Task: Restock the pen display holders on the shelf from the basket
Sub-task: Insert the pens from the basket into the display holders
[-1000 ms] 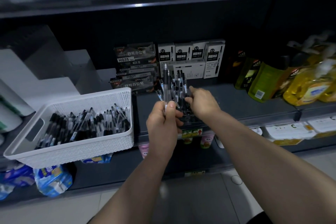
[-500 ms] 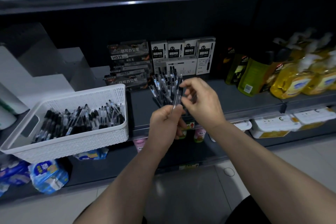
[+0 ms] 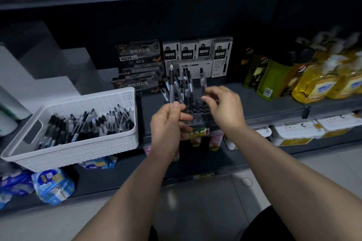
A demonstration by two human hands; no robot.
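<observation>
Holder [image 3: 197, 117] part filled, front holes empty; basket [image 3: 82, 143] well stocked; left hand [image 3: 168, 121] pinches one pen [image 3: 171, 84], right hand [image 3: 223, 107] seats another pen [image 3: 203, 82]

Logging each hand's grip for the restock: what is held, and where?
Left hand pinches one pen near its lower end; right hand grips another pen low on its barrel.
</observation>
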